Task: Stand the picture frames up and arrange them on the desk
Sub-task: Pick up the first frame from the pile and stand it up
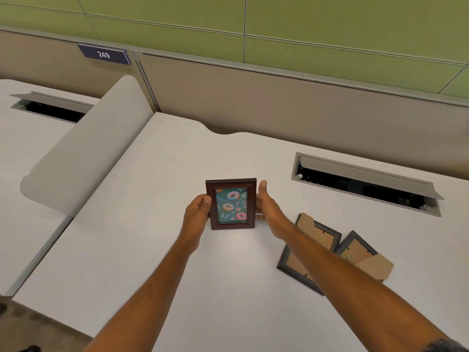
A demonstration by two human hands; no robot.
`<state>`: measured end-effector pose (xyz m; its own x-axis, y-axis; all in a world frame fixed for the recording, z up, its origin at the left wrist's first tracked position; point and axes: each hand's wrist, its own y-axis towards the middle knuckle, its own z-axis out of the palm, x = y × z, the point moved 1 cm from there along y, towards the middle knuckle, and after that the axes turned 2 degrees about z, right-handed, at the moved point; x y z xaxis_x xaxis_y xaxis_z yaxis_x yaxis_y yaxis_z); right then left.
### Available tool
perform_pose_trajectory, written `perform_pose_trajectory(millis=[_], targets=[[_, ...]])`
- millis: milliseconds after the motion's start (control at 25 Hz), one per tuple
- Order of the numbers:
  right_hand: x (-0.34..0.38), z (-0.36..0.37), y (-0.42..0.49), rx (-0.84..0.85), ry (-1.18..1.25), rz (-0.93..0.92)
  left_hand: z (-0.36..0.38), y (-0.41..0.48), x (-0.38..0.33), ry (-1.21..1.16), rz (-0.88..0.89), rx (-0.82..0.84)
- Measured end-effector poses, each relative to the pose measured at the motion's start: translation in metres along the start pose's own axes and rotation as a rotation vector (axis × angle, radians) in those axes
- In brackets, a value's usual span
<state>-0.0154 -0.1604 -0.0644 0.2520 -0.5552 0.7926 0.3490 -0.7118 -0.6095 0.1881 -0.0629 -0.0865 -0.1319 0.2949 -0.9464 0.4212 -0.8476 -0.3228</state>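
Note:
A small dark brown picture frame (231,204) with a doughnut picture stands upright in the middle of the white desk (152,237), its front toward me. My left hand (198,212) grips its left edge and my right hand (266,207) grips its right edge. To the right, two grey frames lie face down with their cardboard backs and stands up: one (308,247) partly under my right forearm, the other (360,252) just beyond it.
An open cable hatch (365,184) is set into the desk at the back right. A beige partition (279,102) runs along the back edge. A rounded divider panel (83,153) separates this desk from the neighbouring one on the left.

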Motion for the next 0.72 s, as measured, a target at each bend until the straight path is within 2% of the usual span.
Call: perform_pose_trajectory(millis=[80, 200, 280, 480, 720], targets=[[-0.001, -0.010, -0.008, -0.044, -0.003, -0.009, 0.000, -0.009, 0.007, -0.001, -0.003, -0.119], [-0.005, -0.029, -0.019, -0.107, -0.027, -0.010, 0.001, -0.029, 0.018, 0.029, -0.051, -0.460], [-0.008, -0.046, -0.029, -0.123, -0.029, -0.019, 0.005, -0.047, 0.022, 0.016, -0.068, -0.557], [-0.026, -0.097, -0.065, -0.216, 0.048, -0.076, 0.027, -0.085, 0.038, 0.007, -0.117, -0.412], [-0.064, -0.155, -0.120, -0.450, 0.102, -0.109, 0.084, -0.107, 0.057, 0.042, -0.183, -0.092]])
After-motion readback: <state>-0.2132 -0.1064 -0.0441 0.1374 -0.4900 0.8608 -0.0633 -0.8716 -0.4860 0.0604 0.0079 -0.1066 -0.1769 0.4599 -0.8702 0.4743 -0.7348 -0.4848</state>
